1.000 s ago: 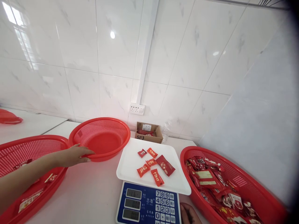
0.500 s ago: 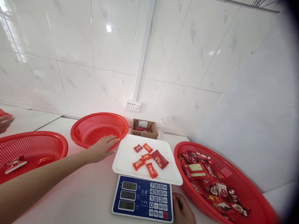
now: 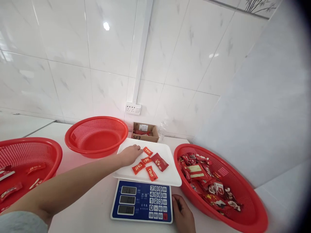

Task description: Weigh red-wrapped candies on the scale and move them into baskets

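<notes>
My left hand (image 3: 131,155) is over the left part of a white weighing tray (image 3: 167,176). Its fingers are drawn together and bent down beside an orange-red candy packet (image 3: 147,151); whatever lies under the fingertips is hidden. Several more small orange-red packets (image 3: 151,173) and a larger dark red packet (image 3: 159,161) lie flat on the tray. Below it is the blue keypad panel of the scale (image 3: 142,202), its displays facing me. My right hand (image 3: 184,215) is curled at the panel's right edge, thumb near the bent fingers, and the inside of its grip cannot be seen.
On the right stands a red basket (image 3: 252,207) with many wrapped snacks. Another red basket (image 3: 104,140) sits behind left, and a third red basket (image 3: 54,152) holding a few packets is at far left. A cardboard box (image 3: 145,137) is against the tiled wall under a socket (image 3: 133,109).
My left hand has moved right, from beside the basket onto the tray, covering where a small dark red packet lay. The view has shifted slightly; my right hand stays by the scale.
</notes>
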The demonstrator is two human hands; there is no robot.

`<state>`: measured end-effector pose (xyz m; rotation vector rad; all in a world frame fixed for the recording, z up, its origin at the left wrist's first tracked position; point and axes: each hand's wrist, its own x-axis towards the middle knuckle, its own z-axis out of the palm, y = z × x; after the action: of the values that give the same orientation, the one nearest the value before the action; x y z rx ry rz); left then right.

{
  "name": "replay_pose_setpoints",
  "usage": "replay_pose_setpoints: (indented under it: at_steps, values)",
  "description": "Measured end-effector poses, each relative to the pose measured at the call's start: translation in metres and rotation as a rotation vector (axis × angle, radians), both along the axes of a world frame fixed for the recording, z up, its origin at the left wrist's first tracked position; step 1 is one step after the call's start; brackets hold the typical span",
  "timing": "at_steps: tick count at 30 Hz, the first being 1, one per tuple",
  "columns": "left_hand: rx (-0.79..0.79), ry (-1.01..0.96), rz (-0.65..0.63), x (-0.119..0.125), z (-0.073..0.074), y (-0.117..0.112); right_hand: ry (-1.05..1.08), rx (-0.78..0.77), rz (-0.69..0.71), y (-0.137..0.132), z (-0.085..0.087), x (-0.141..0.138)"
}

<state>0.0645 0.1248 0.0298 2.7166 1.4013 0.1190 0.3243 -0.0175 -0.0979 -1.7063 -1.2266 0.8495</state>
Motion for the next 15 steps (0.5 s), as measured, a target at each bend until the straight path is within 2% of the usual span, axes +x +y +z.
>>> replay_pose_setpoints:
  at_steps: [3,10,12,15]
  values:
    - [0.049,0.027,0.077,-0.014,0.005,0.006,0.001,-0.012,0.012,0.0,-0.001,0.0]
    - [0.147,0.03,0.389,-0.082,0.038,0.021,0.021,-0.02,0.033,0.001,-0.003,0.001]
    - [0.147,-0.001,0.399,-0.088,0.041,0.015,0.027,-0.016,0.034,0.002,-0.003,0.0]
    - [0.092,-0.071,0.325,-0.071,0.037,-0.005,0.012,-0.02,0.03,0.001,-0.003,0.0]
